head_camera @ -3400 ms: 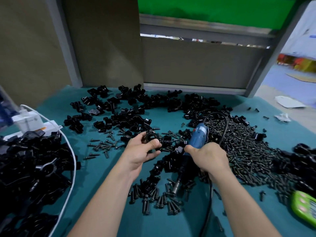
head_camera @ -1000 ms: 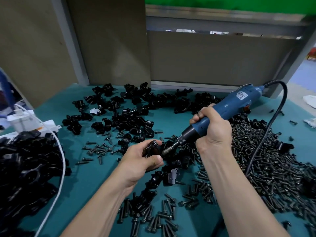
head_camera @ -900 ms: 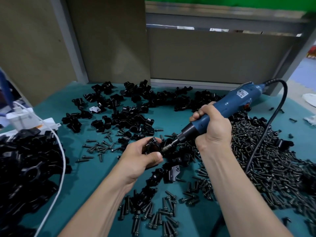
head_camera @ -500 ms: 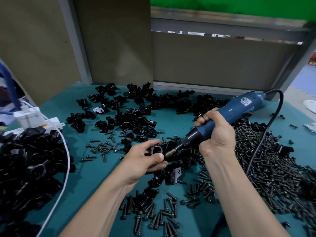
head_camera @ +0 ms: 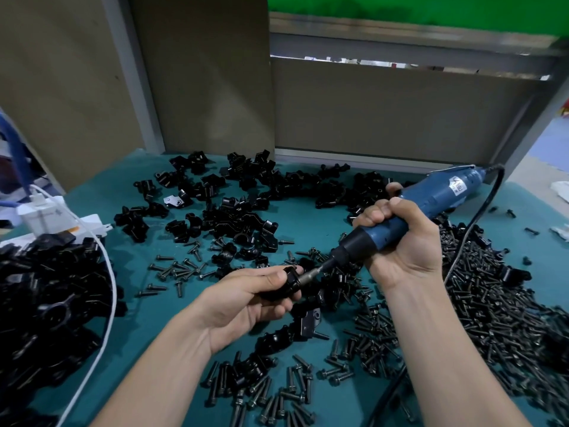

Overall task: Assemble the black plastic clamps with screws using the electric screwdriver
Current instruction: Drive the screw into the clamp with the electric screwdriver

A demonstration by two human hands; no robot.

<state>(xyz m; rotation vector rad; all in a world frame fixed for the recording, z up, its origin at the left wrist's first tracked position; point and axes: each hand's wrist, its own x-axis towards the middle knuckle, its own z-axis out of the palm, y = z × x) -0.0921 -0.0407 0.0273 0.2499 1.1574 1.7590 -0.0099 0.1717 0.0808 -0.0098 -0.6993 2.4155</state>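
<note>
My left hand held one black clamp, with the thumb on top and the other fingers curled under it, a little above the table. My right hand was closed around the blue electric screwdriver. The tool was tilted, its back end up and to the right, and its metal bit touched the right side of the clamp. Whether a screw sat under the bit, I could not tell. The black cord went from the back of the tool down across the big heap of screws on my right. More screws lay between my forearms. Loose clamps were scattered on the green surface behind my hands, and a dark pile of clamps was at my left, with a white cable running over its edge.
</note>
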